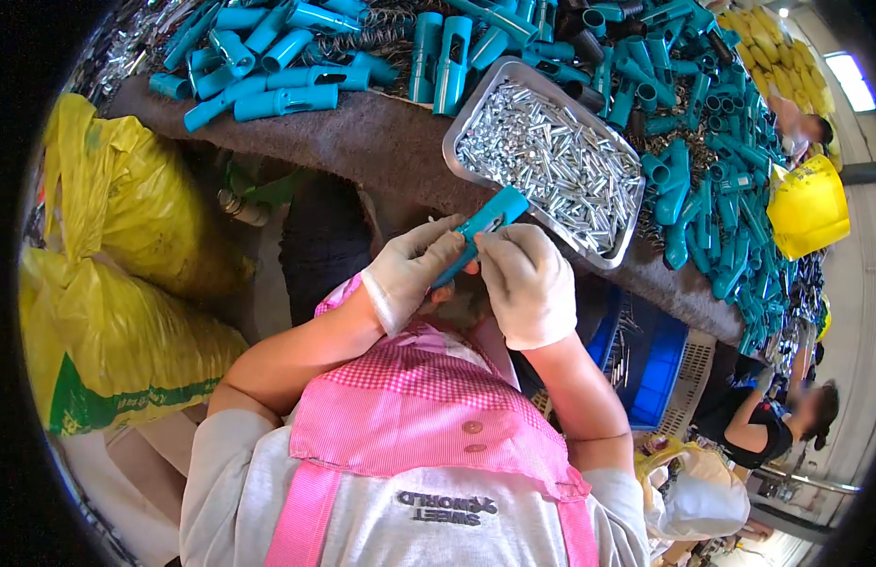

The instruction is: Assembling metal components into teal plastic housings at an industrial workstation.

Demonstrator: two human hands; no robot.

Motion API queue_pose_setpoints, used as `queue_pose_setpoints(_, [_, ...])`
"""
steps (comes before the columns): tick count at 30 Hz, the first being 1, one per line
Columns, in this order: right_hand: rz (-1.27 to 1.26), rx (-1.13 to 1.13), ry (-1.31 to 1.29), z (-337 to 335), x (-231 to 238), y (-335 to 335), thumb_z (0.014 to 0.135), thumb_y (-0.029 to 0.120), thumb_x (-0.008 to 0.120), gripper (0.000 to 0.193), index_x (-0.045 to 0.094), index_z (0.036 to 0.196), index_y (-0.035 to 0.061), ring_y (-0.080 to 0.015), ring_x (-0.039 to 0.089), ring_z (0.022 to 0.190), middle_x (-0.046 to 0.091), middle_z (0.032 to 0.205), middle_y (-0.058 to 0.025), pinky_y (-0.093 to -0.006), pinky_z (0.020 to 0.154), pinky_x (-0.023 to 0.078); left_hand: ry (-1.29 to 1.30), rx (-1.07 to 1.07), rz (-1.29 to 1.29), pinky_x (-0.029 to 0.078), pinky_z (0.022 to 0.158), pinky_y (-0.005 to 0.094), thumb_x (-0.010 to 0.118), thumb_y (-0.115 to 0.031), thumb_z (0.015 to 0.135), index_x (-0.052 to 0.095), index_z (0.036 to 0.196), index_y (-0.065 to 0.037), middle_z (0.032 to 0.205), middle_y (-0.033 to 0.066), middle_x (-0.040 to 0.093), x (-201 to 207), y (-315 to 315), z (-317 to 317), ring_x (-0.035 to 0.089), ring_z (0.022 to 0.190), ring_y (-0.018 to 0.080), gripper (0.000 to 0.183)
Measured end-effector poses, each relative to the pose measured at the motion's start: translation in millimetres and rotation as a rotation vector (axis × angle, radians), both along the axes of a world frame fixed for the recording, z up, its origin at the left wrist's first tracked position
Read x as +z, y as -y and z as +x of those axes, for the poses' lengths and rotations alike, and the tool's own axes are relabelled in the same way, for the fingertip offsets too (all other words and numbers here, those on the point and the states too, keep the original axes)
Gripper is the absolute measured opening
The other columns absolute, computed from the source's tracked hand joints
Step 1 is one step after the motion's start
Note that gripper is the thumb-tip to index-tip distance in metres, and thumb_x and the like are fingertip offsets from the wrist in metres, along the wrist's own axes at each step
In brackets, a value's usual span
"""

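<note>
A teal slotted tube (506, 204) is held at a slant above the near edge of the bench. My left hand (408, 272), in a whitish glove, is closed around its lower part. The gloved fingertips of my right hand (531, 288) are pinched together at the slot in the tube's side. Whatever they grip is too small or hidden to make out. Just beyond my right hand, a metal tray (449, 142) sits on the bench, filled with short silvery pins (561, 156). Similar teal tubes (287, 101) lie behind it and to its left.
More teal parts (726, 203) are heaped along the right, with coil springs (367, 36) at the back. Yellow sacks (126, 203) stand at left. A blue crate (660, 378) is below the bench at right, near a yellow bag (808, 208). Other people (755, 430) are at far right.
</note>
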State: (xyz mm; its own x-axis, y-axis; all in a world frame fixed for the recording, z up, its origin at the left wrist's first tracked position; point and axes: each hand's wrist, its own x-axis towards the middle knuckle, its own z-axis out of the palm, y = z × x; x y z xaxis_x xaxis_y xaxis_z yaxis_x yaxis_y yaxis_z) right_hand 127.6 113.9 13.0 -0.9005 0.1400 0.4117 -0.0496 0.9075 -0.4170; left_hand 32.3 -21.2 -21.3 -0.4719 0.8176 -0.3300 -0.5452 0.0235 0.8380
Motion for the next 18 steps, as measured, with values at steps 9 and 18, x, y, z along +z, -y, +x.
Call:
queue_pose_setpoints(9, [-1.722, -0.098, 0.016, 7, -37, 11, 0.082, 0.004, 0.064, 0.032, 0.047, 0.110, 0.0028, -0.0147, 0.055, 0.073, 0.058, 0.091, -0.0069, -0.0244, 0.059, 0.043, -0.108, -0.078, 0.060, 0.037, 0.050, 0.0196, 0.052, -0.023, 0.093, 0.048, 0.126, -0.003, 0.084, 0.0027, 0.057, -5, 7, -2, 0.044, 0.058, 0.0053, 0.039])
queue_pose_setpoints(18, [-1.743, -0.091, -0.148, 4, -36, 10, 0.087, 0.008, 0.059, 0.025, 0.051, 0.109, 0.0028, -0.0124, 0.055, 0.075, 0.061, 0.094, -0.0070, -0.0236, 0.060, 0.045, -0.844, -0.037, 0.213, 0.040, 0.093, 0.0310, 0.051, -0.013, 0.091, 0.034, 0.137, -0.006, 0.124, 0.0144, 0.050, -16, 16, 5, 0.053, 0.108, 0.0251, 0.050])
